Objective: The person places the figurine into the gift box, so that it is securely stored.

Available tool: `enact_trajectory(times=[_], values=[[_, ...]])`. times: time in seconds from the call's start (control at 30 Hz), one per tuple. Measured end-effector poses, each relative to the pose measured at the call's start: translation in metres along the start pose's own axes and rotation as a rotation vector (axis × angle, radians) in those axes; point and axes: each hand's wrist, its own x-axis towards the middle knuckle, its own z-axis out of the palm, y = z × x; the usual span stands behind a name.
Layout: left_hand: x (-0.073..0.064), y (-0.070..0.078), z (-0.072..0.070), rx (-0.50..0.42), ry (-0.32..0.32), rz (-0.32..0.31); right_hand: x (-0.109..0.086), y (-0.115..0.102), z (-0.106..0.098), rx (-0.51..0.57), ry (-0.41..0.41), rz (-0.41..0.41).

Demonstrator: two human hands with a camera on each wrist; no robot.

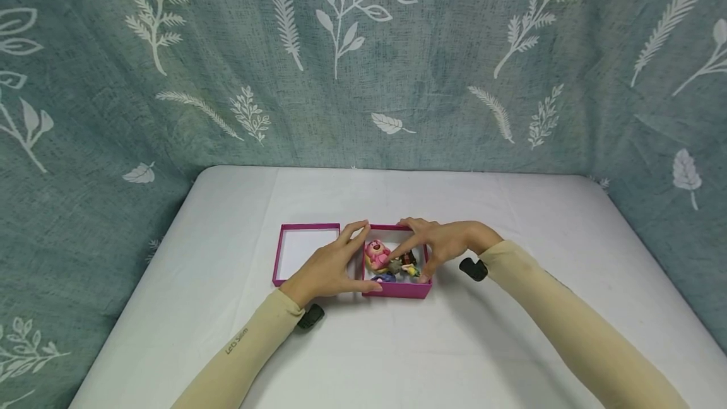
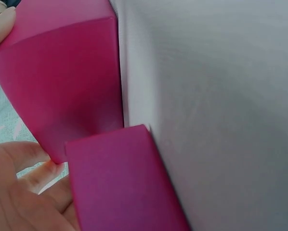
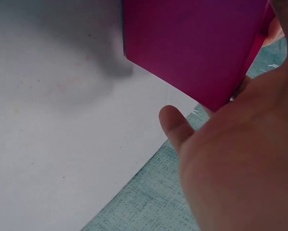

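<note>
A magenta box [image 1: 397, 291] with a white inside stands mid-table and holds several small toy figures. Among them are a pink figure [image 1: 377, 255], a purple one [image 1: 384, 277] and a small yellow-and-green one [image 1: 411, 270]. My left hand [image 1: 329, 267] spans the box's left side and grips it, thumb at the front corner, fingers at the back corner. Over the right side reaches my right hand [image 1: 445, 240]. Its index finger extends in among the figures beside the pink one; its thumb is by the front right corner, other fingers by the back edge.
The box's lid [image 1: 278, 256], magenta-rimmed and white inside, lies left of the box, partly behind the left hand. White cloth covers the table [image 1: 392, 352]. A green leaf-patterned curtain [image 1: 363, 118] hangs behind and along the sides.
</note>
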Motion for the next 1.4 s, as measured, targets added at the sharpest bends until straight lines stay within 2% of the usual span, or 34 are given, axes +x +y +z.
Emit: enact_trajectory(times=[0.23, 0.77, 1.03, 1.4], values=[[0.000, 0.000, 0.001, 0.016, 0.001, -0.005, 0.004, -0.004, -0.003, -0.045, -0.038, 0.037], [-0.001, -0.001, 0.001, 0.036, 0.018, 0.001, 0.007, -0.010, -0.008, -0.058, -0.087, 0.058], [0.000, 0.001, 0.000, 0.034, 0.009, -0.001, 0.006, -0.012, -0.008, -0.053, -0.090, 0.081], [0.001, 0.001, 0.000, 0.033, 0.000, -0.013, 0.008, -0.011, -0.006, -0.058, -0.088, 0.073]])
